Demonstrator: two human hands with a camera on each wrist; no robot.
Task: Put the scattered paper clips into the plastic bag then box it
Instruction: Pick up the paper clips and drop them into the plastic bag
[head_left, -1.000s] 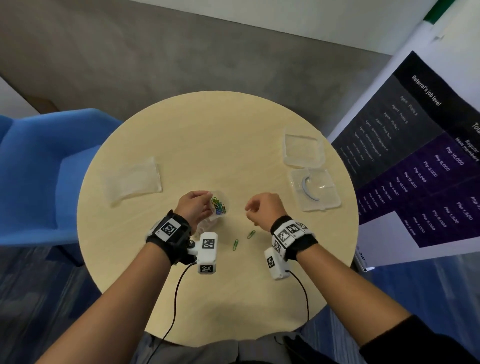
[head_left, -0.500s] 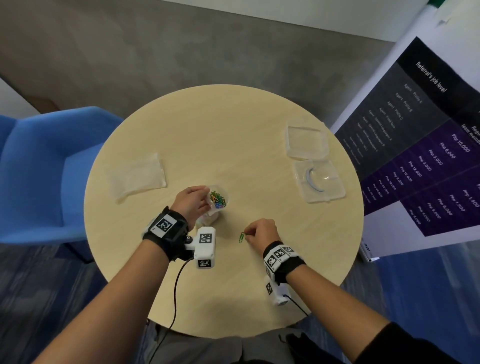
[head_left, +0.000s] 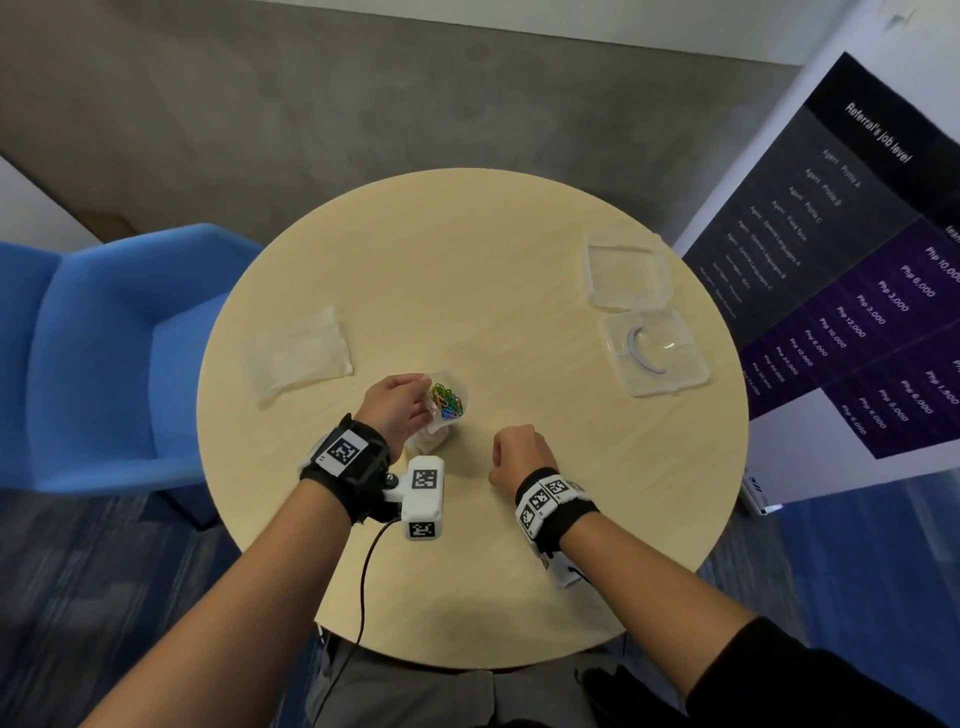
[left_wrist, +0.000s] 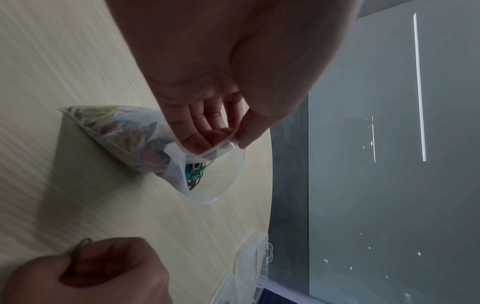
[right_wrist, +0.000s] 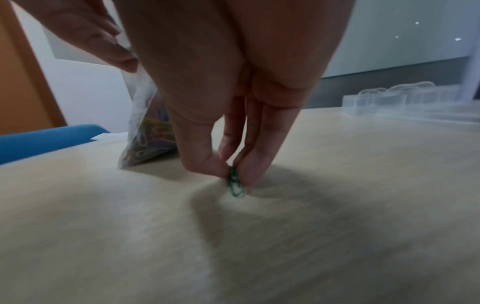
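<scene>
You're on the last clips: your right hand (right_wrist: 231, 164) is pinching green paper clips (right_wrist: 235, 183) off the table (head_left: 519, 571), so lift them toward 11 o'clock into the bag (head_left: 448, 402) whose mouth your left hand (head_left: 395, 408) pinches open.

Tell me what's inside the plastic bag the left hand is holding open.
Through the open mouth of the plastic bag, pinched by the left hand, lies a tangle of coloured paper clips. The frosted plastic and the fingers hide their count.

Round table (head_left: 509, 249): bag (head_left: 293, 356), open box (head_left: 647, 317), clip bag (head_left: 441, 415)
</scene>
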